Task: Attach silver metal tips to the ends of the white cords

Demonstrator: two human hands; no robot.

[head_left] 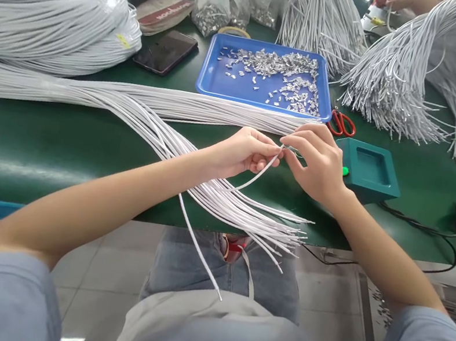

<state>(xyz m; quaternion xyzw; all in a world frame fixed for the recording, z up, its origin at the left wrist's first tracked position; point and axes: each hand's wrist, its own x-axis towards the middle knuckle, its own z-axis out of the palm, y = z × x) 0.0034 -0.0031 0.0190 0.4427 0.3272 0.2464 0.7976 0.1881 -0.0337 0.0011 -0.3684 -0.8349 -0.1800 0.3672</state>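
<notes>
1. The left hand is curled closed, its grip pinching a single thin white cord between thumb and fingertips, above the front part of the bench.
2. The right hand meets it from the other side, fingertips pinched on the same cord's upper end; something small and pale sits at the pinch, too tiny to tell what.
3. The held cord is smooth, round and stiff enough to keep a gentle curve; it runs from the hands down and left, then its long tail slants off the bench edge over the person's lap.
4. Under the hands lies a loose sheaf of white cords, matte and uniform, fanned across the bench with cut ends splaying past the front edge.
5. The bench top is a dull green mat, slightly glossy at its rounded front.
6. Just behind the hands stands a shallow blue plastic tray, rectangular with rounded corners, scattered with small shiny metal clips.
7. Right of the right hand, nearly touching it, is a teal box with a square recess and a green button; a black cable trails from it.
8. Red-handled scissors lie beside the tray.
9. Thick coiled cord bundles are heaped at far left; another heap lies at far right.
10. A dark phone lies flat near the left bundle.
</notes>
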